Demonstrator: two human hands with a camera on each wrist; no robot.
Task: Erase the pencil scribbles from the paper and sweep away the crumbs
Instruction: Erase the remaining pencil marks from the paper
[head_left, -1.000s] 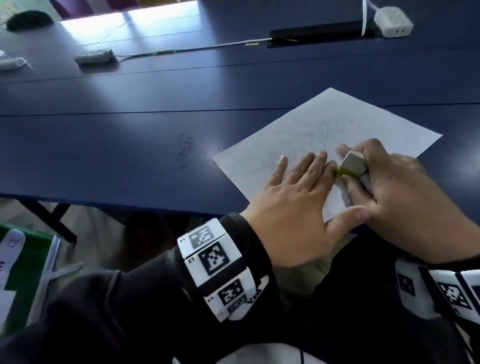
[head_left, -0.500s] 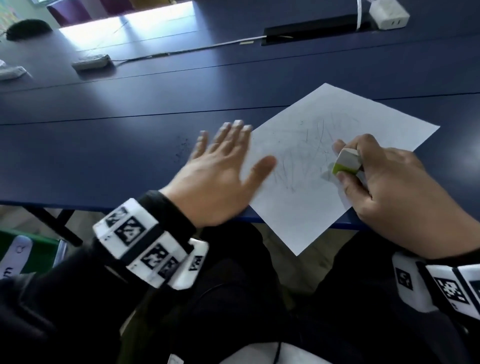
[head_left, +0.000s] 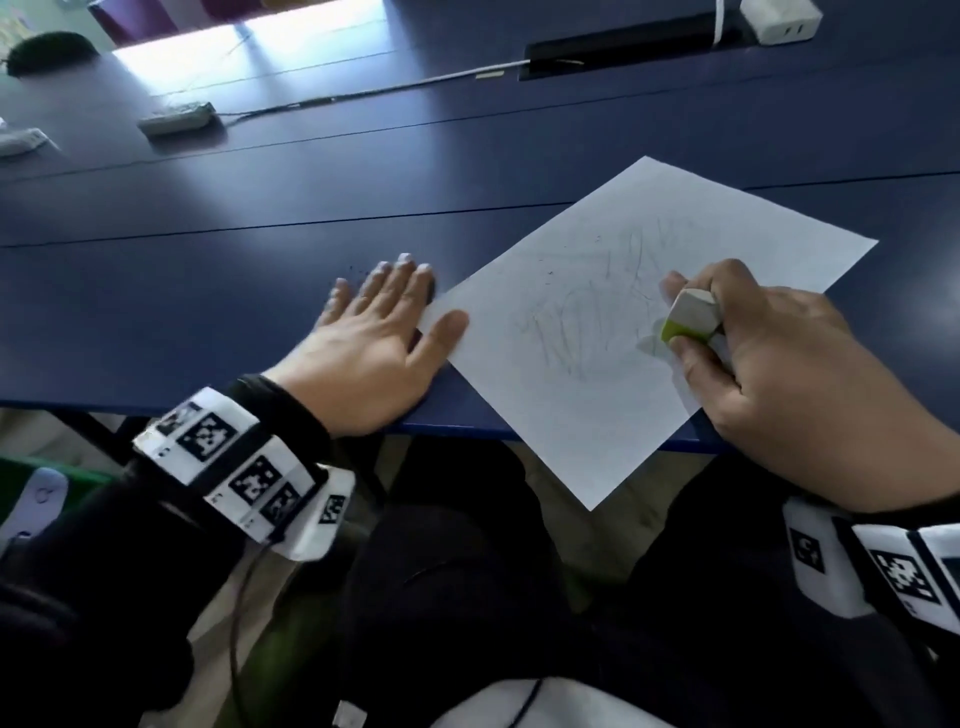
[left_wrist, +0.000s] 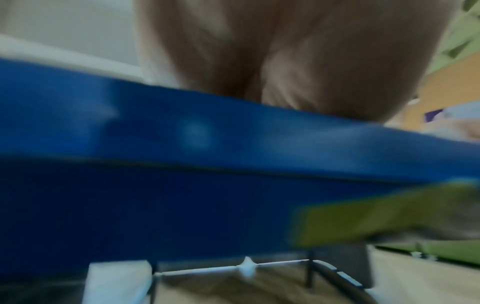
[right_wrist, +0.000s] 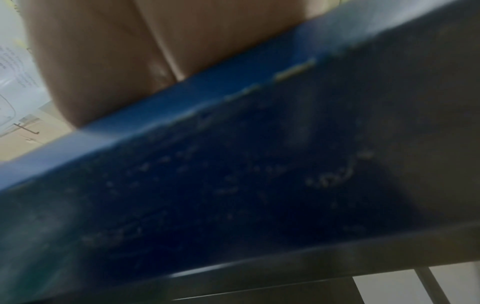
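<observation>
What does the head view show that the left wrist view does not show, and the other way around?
Only the head view shows the paper with faint pencil scribbles, the right hand gripping the eraser, a few dark crumbs near the left hand's fingers, and the cable at the far side. Only the left wrist view shows the table's underside, its metal frame and the floor, all blurred. Both show the left hand resting flat on the blue table at its near edge.
</observation>
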